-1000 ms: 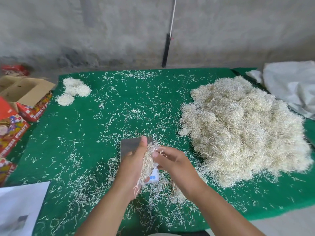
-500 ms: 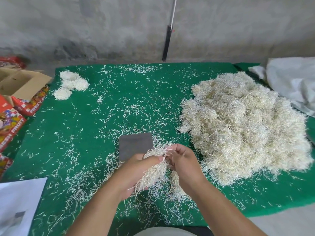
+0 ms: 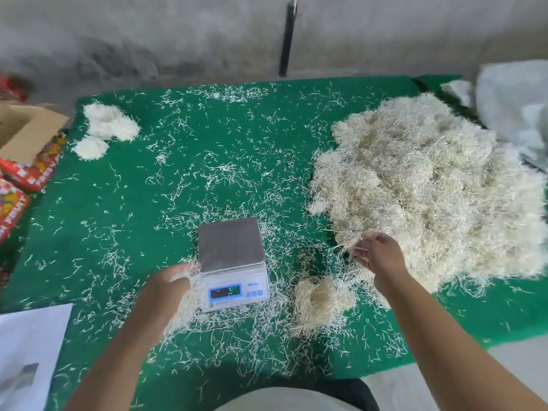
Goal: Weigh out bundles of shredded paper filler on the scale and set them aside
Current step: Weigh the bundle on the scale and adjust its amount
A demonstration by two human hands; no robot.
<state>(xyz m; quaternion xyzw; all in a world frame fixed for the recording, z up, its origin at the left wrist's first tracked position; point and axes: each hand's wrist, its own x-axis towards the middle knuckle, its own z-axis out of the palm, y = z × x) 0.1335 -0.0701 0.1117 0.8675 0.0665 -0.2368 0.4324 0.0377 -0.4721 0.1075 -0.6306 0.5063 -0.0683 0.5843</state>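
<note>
Left fingers: left hand grips a bundle beside the scale
Right fingers: right hand loosely spread, touching the big pile
Change: hands have parted; scale platform now uncovered

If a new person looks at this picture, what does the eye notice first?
First the big heap of shredded paper on the right of the green mat. Next the scale near the front, its platform bare. The left hand grips a bundle beside it; the right hand touches the heap.
</note>
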